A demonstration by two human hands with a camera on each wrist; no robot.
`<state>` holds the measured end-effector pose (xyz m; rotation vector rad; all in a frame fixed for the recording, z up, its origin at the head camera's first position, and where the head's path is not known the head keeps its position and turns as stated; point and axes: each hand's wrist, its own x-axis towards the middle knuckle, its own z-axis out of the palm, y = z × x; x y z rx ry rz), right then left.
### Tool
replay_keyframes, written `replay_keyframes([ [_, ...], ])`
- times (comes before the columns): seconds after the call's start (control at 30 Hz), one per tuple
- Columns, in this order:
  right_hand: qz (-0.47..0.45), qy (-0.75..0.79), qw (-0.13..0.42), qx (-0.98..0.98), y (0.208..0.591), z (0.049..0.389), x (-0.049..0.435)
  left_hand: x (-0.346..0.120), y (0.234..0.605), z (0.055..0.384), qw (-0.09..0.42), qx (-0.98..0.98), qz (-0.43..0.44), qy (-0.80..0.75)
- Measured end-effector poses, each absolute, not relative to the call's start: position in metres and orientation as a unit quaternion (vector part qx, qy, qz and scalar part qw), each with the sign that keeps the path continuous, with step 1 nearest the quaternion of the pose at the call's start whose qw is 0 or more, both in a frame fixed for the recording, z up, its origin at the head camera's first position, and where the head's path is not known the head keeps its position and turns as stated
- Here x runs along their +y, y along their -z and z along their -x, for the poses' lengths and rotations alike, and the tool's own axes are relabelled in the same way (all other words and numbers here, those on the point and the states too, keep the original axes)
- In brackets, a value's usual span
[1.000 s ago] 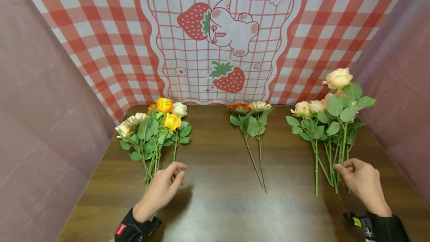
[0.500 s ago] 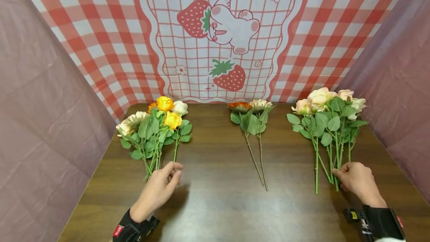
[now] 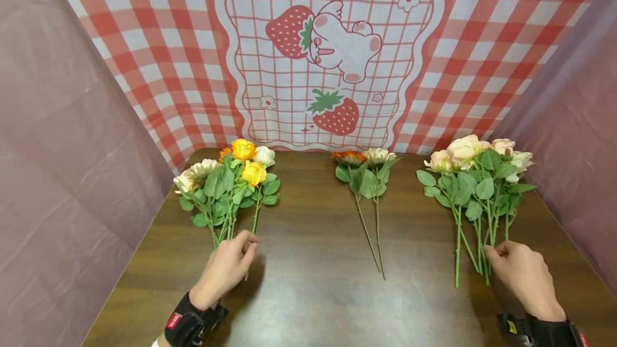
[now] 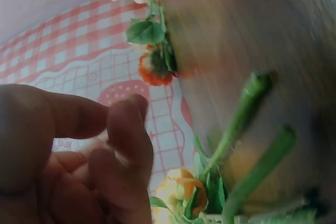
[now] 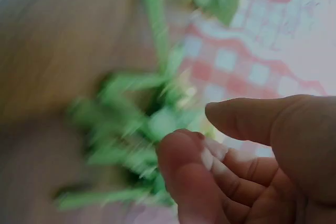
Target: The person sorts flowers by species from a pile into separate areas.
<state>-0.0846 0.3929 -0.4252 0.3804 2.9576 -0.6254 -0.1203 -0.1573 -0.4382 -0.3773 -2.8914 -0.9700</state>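
Note:
On the right, a bunch of pale peach roses [image 3: 464, 150] lies with green stems toward me. My right hand [image 3: 525, 274] hovers at the lower stems; in the right wrist view thumb and index finger stand apart with nothing between them. At the left lies a mixed bunch with yellow-orange flowers [image 3: 254, 172], a white rose [image 3: 265, 156] and cream blooms [image 3: 204, 167]. My left hand [image 3: 226, 266], fingers loosely bent and holding nothing, is over its stems and hides part of them. Cut stem ends [image 4: 257, 85] show beside it in the left wrist view.
Between the bunches, an orange flower [image 3: 349, 157] and a cream flower [image 3: 379, 156] lie side by side on the brown wooden table [image 3: 313, 229]. A red checked strawberry cloth [image 3: 332, 31] hangs behind the table. Pinkish curtains [image 3: 72, 122] flank both sides.
A peach rose that stood raised at my right hand one second ago has come down into the right bunch, and the hand has let go of it. My left hand has barely moved.

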Motion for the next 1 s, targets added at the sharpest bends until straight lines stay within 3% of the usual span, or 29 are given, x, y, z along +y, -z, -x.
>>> replay_keyframes([
  [0.27,-0.028,0.212,-0.08,0.974,0.409,0.092,0.32,-0.153,0.449,0.142,0.036,-0.976,0.12,0.18],
  [0.47,0.041,0.241,-0.103,0.964,0.407,0.092,0.262,-0.148,0.457,0.147,0.023,-0.983,0.116,0.143],
  [0.6,0.071,0.256,-0.102,0.959,0.412,0.089,0.236,-0.148,0.458,0.145,0.014,-0.98,0.119,0.162],
  [1.0,0.108,0.293,0.0,0.95,0.418,0.092,0.193,-0.157,0.454,0.146,0.019,-0.954,0.161,0.251],
])
